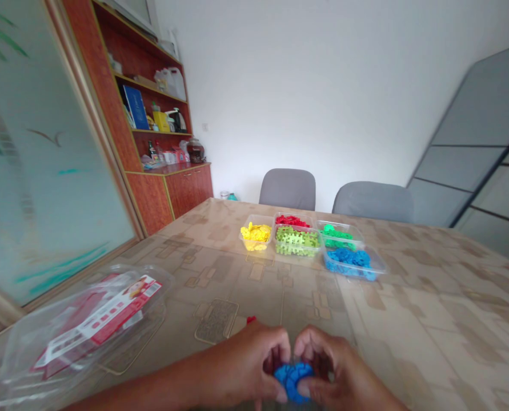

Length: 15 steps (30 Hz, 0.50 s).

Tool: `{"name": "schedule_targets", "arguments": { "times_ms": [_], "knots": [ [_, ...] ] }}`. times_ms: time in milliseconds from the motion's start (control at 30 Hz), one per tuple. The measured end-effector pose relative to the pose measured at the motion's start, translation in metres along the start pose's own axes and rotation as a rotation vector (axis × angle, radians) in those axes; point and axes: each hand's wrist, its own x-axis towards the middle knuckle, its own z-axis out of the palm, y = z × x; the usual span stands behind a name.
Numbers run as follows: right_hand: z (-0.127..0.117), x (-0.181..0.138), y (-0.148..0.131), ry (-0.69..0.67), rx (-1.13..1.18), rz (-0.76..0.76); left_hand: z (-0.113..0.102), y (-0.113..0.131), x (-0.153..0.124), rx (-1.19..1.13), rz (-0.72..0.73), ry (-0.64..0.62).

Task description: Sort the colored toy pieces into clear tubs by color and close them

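Note:
Close to the table's near edge, my left hand point(258, 362) and my right hand point(333, 365) meet around a small cluster of blue plastic pieces point(295, 379). Thumbs and fingers of both hands pinch it, the left from its left side and the right from its right. Dark lines between the rounded shapes suggest several pieces pressed together; how they join is too blurred to tell. A small red piece point(251, 320) peeks out just beyond my left hand, mostly hidden by it.
Clear tubs toward the table's far side hold yellow pieces point(255, 235), red pieces point(292, 221), light green pieces point(297, 240), green pieces point(336, 236) and blue pieces point(349, 262). Clear packaging with a red-and-white label point(104, 319) lies at left. Two grey chairs point(287, 188) stand behind the table.

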Motion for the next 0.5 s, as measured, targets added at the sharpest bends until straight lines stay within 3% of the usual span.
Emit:
{"name": "schedule_targets", "arguments": {
  "times_ms": [133,267,400,500],
  "knots": [
    [0.002,-0.001,0.001,0.006,-0.088,-0.018,0.006,-0.003,0.005,-0.23,0.049,-0.007],
    [-0.014,0.001,-0.007,0.064,-0.155,-0.067,-0.007,0.003,0.002,-0.088,0.178,0.118],
    [-0.078,0.017,-0.016,0.474,-0.439,-0.104,-0.039,0.002,-0.012,0.394,0.222,0.36],
    [-0.144,0.036,-0.01,0.73,-0.61,-0.047,-0.054,-0.006,-0.025,0.609,0.146,0.4]
  ]
}}
